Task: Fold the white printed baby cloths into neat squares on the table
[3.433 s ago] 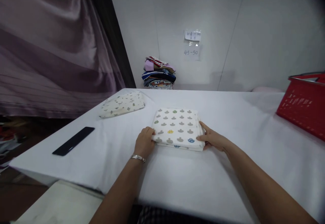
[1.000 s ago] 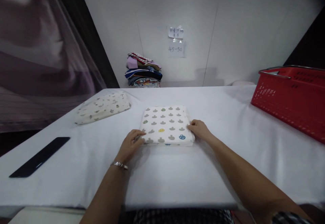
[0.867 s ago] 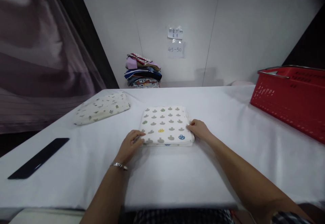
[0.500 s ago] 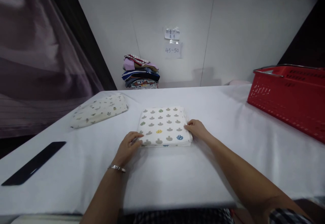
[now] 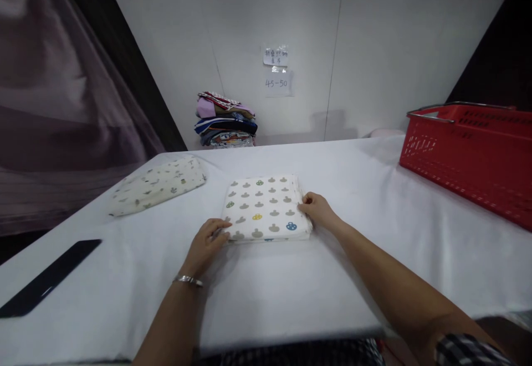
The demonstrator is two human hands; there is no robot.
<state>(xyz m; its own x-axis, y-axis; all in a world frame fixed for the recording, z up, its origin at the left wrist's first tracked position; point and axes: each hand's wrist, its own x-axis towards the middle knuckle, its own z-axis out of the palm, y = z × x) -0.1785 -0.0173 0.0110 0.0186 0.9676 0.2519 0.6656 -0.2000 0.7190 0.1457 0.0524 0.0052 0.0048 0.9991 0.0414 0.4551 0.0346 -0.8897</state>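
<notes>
A white cloth (image 5: 266, 202) printed with grey, green, yellow and blue mushrooms lies folded into a flat, layered square on the table. My left hand (image 5: 206, 244) rests against its near left corner, the fingertips on the edge and the thumb spread apart from the index finger. At the right edge, my right hand (image 5: 318, 209) pinches the side of the layers between thumb and curled fingers. Some of the right fingertips are hidden behind the hand.
On the left lie another folded cloth (image 5: 160, 185) with small plant prints and a flat black strip (image 5: 52, 277). Piled fabrics (image 5: 226, 121) stand by the back wall. A red basket (image 5: 469, 158) with metal handles sits at the right. White fabric covers the table (image 5: 291, 294).
The view has turned slightly, so the scene sits a little further left. My right fingers have curled more at the cloth's right edge; the left hand stays at its corner.
</notes>
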